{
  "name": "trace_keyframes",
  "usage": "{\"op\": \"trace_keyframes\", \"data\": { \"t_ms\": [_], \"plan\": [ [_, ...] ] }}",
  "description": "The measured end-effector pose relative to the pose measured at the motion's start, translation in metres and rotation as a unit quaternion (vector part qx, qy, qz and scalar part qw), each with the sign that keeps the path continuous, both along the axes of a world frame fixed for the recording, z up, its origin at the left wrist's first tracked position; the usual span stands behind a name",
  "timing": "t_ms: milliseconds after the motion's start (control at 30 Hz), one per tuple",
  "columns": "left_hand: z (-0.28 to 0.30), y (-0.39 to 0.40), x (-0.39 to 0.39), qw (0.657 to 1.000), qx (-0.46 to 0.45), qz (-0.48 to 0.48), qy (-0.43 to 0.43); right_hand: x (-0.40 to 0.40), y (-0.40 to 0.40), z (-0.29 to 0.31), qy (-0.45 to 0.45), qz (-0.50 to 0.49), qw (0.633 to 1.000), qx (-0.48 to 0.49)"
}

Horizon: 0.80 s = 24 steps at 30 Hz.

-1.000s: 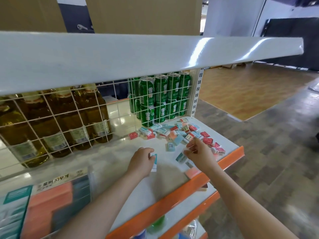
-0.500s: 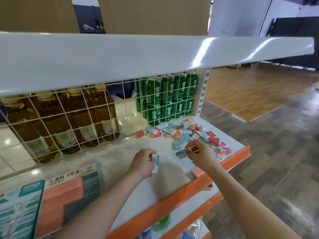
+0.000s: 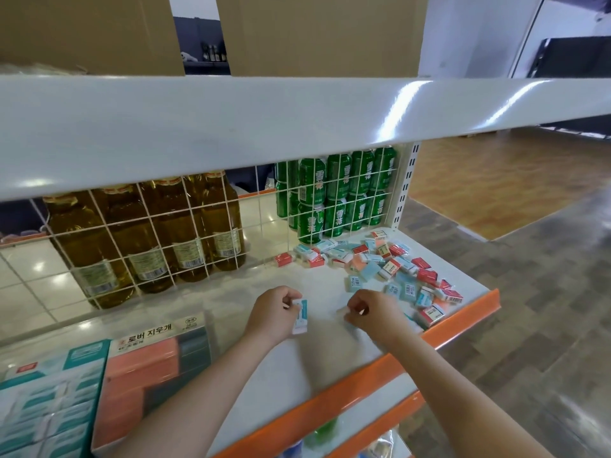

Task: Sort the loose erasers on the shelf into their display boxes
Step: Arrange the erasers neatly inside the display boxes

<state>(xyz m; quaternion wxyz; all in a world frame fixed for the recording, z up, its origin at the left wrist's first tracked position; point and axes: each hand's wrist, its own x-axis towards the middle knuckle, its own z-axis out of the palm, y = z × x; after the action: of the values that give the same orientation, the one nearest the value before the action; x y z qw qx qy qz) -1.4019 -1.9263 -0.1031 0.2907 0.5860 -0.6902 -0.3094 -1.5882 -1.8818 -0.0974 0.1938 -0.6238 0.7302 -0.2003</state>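
Head view, shelf of a shop gondola. The landmark is the pile of loose erasers (image 3: 390, 272) at the right end of the shelf (image 3: 231, 302), in front of the wire grid that screens the green cans (image 3: 334, 196). The pile mixes small rectangular blocks in teal-and-white and red-and-white sleeves, some showing barcode labels, lying at all angles and partly overlapping.

The right hand (image 3: 373, 314) sits at the near-left edge of the pile, fingers curled; something pale shows at its fingertips, but blur prevents telling whether it grips an eraser. The left hand (image 3: 272, 312) lies further left of the pile, fingers curled round a small stack of teal-sleeved erasers (image 3: 301, 315), held with the long axis running away from the viewer.

The display boxes stand well left of the pile, at the near-left of the shelf: a teal box (image 3: 49, 398) partly filled with matching teal erasers, and beside it, nearer the pile, a salmon box (image 3: 145, 371) bearing a printed header.

Judgement: the coming move turns on carrying the held teal stack leftward, away from the pile, to the teal box; the left hand is the nearer to both boxes, the right hand to the pile. Most of the sorting remains undone.
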Motion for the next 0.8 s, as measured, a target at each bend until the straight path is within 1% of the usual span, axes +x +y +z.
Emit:
{"op": "trace_keyframes", "data": {
  "t_ms": [167,233,333,400,467,567,633,700,733,800],
  "plan": [
    [-0.003,-0.003,0.009,0.999,0.0,0.012,0.03,0.003,0.0,-0.007,0.077,0.02,0.996,0.043],
    [-0.004,-0.002,0.012,1.0,-0.007,0.0,0.026,0.004,0.0,-0.008,0.086,0.023,0.995,0.054],
    [-0.006,0.0,0.013,0.999,-0.013,-0.045,-0.017,0.002,-0.001,-0.007,0.041,-0.019,0.998,0.047],
    [-0.01,0.002,0.013,0.996,0.001,-0.085,-0.042,-0.001,-0.001,-0.006,0.024,-0.035,0.998,0.043],
    [-0.013,0.003,0.013,0.989,0.018,-0.112,-0.096,-0.004,-0.001,-0.006,0.035,-0.032,0.998,0.046],
    [-0.017,0.003,0.017,0.974,0.016,-0.121,-0.189,-0.007,0.001,-0.006,0.06,-0.035,0.996,0.056],
    [-0.019,0.004,0.02,0.972,0.011,-0.11,-0.209,-0.007,0.002,-0.007,0.064,-0.036,0.996,0.053],
    [-0.018,0.005,0.024,0.976,0.004,-0.089,-0.201,-0.007,0.002,-0.008,0.03,-0.032,0.999,0.032],
    [-0.017,0.005,0.025,0.98,0.002,-0.079,-0.181,-0.007,0.002,-0.007,-0.001,-0.035,0.999,0.015],
    [-0.015,0.004,0.027,0.992,0.0,-0.062,-0.113,-0.005,0.002,-0.002,-0.067,-0.043,0.997,-0.014]
  ]
}}
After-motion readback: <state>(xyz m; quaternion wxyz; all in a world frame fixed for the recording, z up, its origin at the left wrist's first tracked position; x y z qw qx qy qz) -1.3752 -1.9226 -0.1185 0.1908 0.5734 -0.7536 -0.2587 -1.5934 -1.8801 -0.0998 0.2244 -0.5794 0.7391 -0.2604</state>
